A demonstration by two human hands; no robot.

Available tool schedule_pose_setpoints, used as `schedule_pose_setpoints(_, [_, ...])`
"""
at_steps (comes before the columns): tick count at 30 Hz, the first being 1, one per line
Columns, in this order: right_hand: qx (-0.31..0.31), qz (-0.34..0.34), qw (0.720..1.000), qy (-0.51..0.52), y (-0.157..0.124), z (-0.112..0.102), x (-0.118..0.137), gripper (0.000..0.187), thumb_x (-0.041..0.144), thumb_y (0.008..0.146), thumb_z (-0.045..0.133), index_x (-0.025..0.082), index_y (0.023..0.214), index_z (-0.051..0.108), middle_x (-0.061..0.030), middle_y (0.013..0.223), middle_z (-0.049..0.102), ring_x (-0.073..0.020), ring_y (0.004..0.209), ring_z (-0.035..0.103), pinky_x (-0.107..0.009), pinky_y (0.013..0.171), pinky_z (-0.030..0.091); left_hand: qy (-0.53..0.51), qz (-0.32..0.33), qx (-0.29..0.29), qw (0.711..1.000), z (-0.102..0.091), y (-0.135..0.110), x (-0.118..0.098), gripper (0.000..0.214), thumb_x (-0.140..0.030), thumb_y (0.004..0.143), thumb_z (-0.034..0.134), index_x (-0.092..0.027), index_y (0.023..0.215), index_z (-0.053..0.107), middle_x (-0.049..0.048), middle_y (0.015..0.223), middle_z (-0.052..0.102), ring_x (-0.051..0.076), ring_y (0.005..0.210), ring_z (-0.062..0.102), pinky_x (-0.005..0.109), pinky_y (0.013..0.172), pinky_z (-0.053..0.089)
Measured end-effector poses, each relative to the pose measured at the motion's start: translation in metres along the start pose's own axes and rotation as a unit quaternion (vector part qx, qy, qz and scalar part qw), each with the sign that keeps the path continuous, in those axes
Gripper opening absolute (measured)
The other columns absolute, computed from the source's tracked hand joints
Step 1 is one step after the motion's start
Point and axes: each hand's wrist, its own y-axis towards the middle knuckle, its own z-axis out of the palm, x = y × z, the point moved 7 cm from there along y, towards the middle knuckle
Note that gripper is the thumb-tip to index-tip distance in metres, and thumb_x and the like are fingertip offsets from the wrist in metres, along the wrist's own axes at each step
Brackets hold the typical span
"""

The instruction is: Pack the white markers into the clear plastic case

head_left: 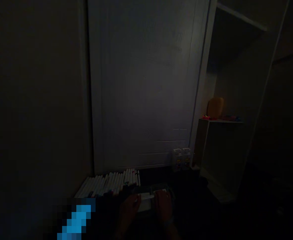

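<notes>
The scene is very dark. My left hand (130, 206) and my right hand (163, 204) are low in the middle of the view, both with fingers curled round a white marker (147, 196) held between them. Just beyond the hands lies a row of several white markers (109, 184) side by side on the dark floor, in front of a white door (146, 83).
A small clear box (181, 159) with coloured contents stands by the door's lower right corner. To the right is a low white shelf unit (218, 146) with an orange object (215, 107) on top. A blurred blue patch (76, 218) is at lower left.
</notes>
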Motion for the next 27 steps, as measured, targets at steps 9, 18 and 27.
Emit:
schedule_pose_setpoints(9, [0.040,0.028,0.999,0.005,0.005,-0.005,-0.003,0.024,0.015,0.089,0.037,0.020,0.094,0.059,-0.0062,0.093,0.064,-0.0201,0.090,0.056,-0.035,0.085,0.033,0.051,0.001,0.029,0.998,-0.004,0.001,-0.012,0.035,-0.042,0.086,0.036,-0.022,0.087,0.065,0.0045,0.093,0.070,0.017,0.087,0.065,0.026,0.077,0.049])
schedule_pose_setpoints(18, [0.001,0.001,0.999,0.036,-0.002,0.003,-0.004,0.033,0.019,0.093,0.027,0.021,0.092,0.060,-0.0063,0.086,0.064,-0.0190,0.083,0.058,-0.031,0.075,0.039,0.024,-0.003,0.010,1.000,-0.006,-0.001,-0.009,0.032,-0.042,0.086,0.038,-0.024,0.086,0.064,0.0032,0.090,0.070,0.017,0.084,0.065,0.025,0.075,0.050])
schedule_pose_setpoints(27, [0.015,0.004,0.993,0.118,0.001,0.001,-0.005,0.036,0.029,0.095,0.025,0.020,0.087,0.060,-0.0060,0.079,0.062,-0.0175,0.077,0.058,-0.027,0.070,0.041,-0.022,-0.036,0.010,0.999,-0.011,-0.007,-0.006,0.030,-0.042,0.085,0.039,-0.024,0.088,0.063,0.0025,0.093,0.069,0.017,0.087,0.064,0.027,0.078,0.049])
